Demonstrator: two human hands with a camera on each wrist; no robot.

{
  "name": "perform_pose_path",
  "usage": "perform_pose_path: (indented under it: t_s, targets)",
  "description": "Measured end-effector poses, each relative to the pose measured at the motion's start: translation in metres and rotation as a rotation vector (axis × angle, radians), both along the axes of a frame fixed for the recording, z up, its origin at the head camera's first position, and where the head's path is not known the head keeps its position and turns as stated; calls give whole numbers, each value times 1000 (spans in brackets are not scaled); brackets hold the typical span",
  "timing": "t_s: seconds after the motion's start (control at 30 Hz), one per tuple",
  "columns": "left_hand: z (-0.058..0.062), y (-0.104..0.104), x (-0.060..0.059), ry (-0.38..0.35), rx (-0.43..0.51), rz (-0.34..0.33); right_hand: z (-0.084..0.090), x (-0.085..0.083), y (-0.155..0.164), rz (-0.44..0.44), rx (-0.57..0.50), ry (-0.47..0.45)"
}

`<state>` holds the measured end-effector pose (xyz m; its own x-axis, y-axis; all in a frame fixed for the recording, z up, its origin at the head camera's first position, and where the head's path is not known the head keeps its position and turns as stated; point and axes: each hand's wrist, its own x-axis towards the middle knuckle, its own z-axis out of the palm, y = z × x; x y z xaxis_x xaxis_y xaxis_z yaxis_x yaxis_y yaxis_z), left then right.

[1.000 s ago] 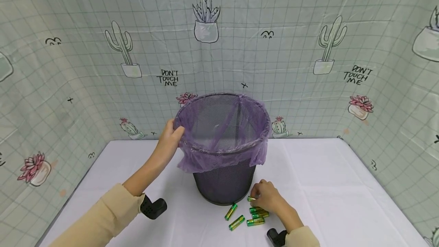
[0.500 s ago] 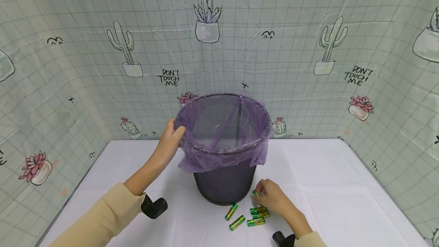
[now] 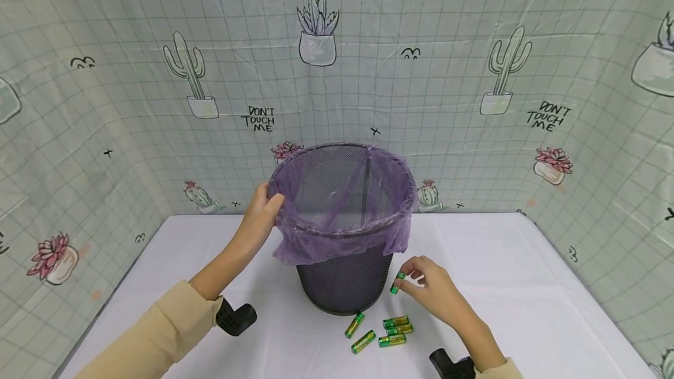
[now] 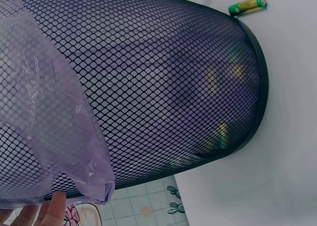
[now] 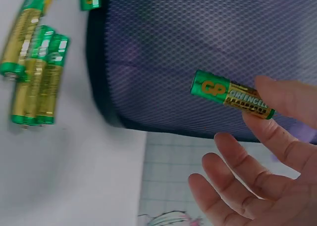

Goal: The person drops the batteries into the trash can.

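Table point(image 3: 484, 274): white; bin point(image 3: 337, 288) well apart from both side edges.
Liner point(image 3: 337, 250): purple, folded over the bin's rim.
Left hand point(image 3: 261, 206): clamped on the rim's left edge.
Right hand point(image 3: 434, 288): thumb and forefinger pinch a battery point(image 3: 397, 283) outside the bin, beside its wall, below the rim.
Loose batteries point(image 3: 392, 340): five, near the base.

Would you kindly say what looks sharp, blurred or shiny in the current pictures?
Right wrist: held battery sharp, its GP lettering legible, mesh bin behind it softer; left wrist: small glints on the purple liner, green-gold shapes blurred through the mesh; head: fairly even light, faint shading on the tablecloth.
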<state>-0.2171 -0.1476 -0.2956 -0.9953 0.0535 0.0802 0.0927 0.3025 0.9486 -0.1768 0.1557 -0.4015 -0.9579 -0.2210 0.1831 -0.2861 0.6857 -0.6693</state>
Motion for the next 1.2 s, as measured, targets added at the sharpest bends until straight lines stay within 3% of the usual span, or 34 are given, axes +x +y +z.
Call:
perform_pose_path:
  t_s: [0.7,0.97,1.2]
  targets:
    - [1,0,0,0,-3,-8,117,29,6,58,-68,368]
    - [0,0,0,-7,-1,-10,138,27,-8,73,-90,420]
    - [0,0,0,3,-3,-16,141,14,-15,44,-70,432]
